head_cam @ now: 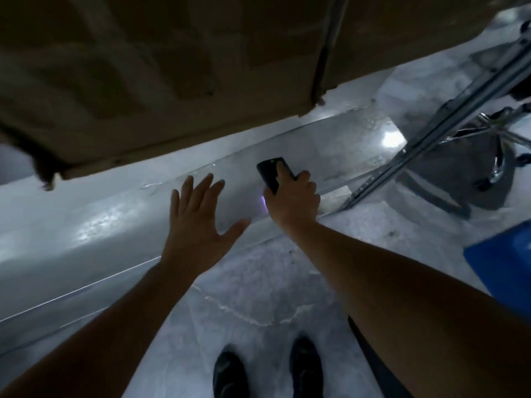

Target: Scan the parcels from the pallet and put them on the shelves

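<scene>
The person is standing over a long grey glossy parcel (86, 234) that is lying slantwise on the pale floor (258, 297), running from the lower left towards the upper right. Both bare arms are reaching out over it.

The left hand (198, 222) is spreading flat and wide, fingers straight and parted, thumb sticking out to the side, palm facing down over the middle of the parcel. It is gripping nothing, and I cannot tell whether it is touching the wrapping or hovering just above it.

The right hand (296, 202) is curling round a small black scanner (271, 173), one finger lying along its top face, holding it just over the parcel's upper side. A faint violet glow is showing beneath that hand. The two hands are sitting near each other but apart.

A big brown cardboard box (172, 67), blurred, is filling the top of the view above the parcel's far edge. A grey metal frame (431, 133) is slanting past at the upper right, and something blue (505, 259) is poking in from the right edge. Two dark shoes (230, 374) are showing on the floor at the bottom.
</scene>
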{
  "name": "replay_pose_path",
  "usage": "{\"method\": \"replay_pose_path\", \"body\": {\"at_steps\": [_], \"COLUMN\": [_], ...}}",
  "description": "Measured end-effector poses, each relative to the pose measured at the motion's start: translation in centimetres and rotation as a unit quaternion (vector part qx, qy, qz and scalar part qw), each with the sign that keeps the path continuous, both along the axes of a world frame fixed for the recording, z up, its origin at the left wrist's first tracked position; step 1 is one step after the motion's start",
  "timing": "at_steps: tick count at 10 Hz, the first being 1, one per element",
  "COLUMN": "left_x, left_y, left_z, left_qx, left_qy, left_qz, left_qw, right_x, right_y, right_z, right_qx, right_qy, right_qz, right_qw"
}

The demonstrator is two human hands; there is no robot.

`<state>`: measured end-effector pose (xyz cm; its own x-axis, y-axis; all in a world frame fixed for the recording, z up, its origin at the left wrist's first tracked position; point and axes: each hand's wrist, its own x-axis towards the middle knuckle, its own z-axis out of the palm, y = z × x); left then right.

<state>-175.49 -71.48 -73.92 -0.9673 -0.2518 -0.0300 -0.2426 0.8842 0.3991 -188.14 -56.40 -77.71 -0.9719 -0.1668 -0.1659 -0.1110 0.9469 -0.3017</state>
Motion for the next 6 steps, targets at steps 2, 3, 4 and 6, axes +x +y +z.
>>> {"method": "replay_pose_path", "body": {"at_steps": [2,3,4,6], "left_x": [-1.3,-0.8,-0.4,0.9], "left_y": [-0.2,-0.2,-0.1,-0.6], "left_z": [-1.1,-1.4,-1.6,-1.5], "left_qx": [0.014,0.029,0.023,0.025], "left_qy": [0.006,0.000,-0.019,-0.044], "left_qz": [0.043,0.060,0.063,0.086], "left_qw": [0.999,0.998,0.998,0.995], "right_x": [-3.9,-4.7,-5.0,-5.0], "right_y": [-1.8,-2.6,-3.1,-2.7], "right_z": [-3.6,-4.6,-5.2,-4.9], "right_qx": [0.031,0.022,0.038,0.027], "right_qy": [-0.031,-0.034,-0.023,-0.029], "right_qz": [-0.033,-0.033,-0.008,0.009], "right_qw": [0.999,0.999,0.999,0.999]}}
